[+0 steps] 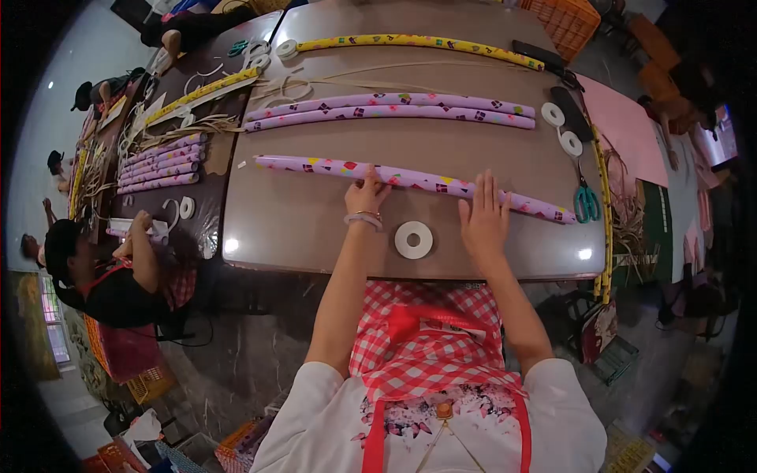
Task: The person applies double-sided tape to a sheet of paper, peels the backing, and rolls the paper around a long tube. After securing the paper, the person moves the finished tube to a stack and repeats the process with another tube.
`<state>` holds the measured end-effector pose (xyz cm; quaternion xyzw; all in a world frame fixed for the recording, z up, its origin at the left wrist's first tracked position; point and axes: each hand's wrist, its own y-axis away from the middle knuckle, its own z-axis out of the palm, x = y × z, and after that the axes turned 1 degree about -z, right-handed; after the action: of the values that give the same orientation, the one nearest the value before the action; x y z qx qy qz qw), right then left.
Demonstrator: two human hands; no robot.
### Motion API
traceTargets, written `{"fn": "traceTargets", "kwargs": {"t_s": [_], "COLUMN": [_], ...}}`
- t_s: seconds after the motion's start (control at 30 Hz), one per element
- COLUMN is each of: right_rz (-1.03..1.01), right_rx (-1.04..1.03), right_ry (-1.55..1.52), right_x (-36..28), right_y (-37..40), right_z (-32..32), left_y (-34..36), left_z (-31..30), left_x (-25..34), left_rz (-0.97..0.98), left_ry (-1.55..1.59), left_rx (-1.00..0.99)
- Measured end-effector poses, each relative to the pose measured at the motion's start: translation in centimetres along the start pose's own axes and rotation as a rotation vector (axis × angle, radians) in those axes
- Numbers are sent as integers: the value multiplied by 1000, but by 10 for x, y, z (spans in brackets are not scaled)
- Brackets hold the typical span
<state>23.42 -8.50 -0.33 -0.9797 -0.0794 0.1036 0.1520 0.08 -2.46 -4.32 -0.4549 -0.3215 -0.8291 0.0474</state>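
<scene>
A long purple patterned roll (418,178) lies slightly slanted across the brown table (315,205). My left hand (367,197) rests on the roll left of its middle, thumb and fingers around its near side. Flat on the roll, further right, is my right hand (485,217), its fingers stretched out and pointing away from me. Between my forearms, near the table's front edge, lies a white tape roll (414,240). Teal-handled scissors (586,203) sit by the roll's right end.
Two purple rolls (394,113) and a yellow roll (418,43) lie further back. White tape rolls (571,143) are at the right. Several purple rolls (162,164) lie on the left table, where a person in a black cap (102,268) works. An orange crate (556,27) stands behind.
</scene>
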Motion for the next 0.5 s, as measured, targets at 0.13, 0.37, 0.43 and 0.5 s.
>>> {"fn": "traceTargets", "kwargs": {"t_s": [0.13,0.37,0.43,0.5], "right_rz": [-27,29,-22,-67], "right_rx": [-19,-10,-44,-71], "right_ry": [62,-7,-65,-147], "right_x": [-34,-67,-86,-105], "right_y": [0,-9,-8,-7], "right_z": [12,28,26,26], "left_y": [5,0,1,2], "left_z": [5,2,3,4], "left_x": [3,0,0,0], "left_rz": [-5,-19,-20,17], "left_ry": [-43,27,3,5], "left_rx": [35,9,15,42]}}
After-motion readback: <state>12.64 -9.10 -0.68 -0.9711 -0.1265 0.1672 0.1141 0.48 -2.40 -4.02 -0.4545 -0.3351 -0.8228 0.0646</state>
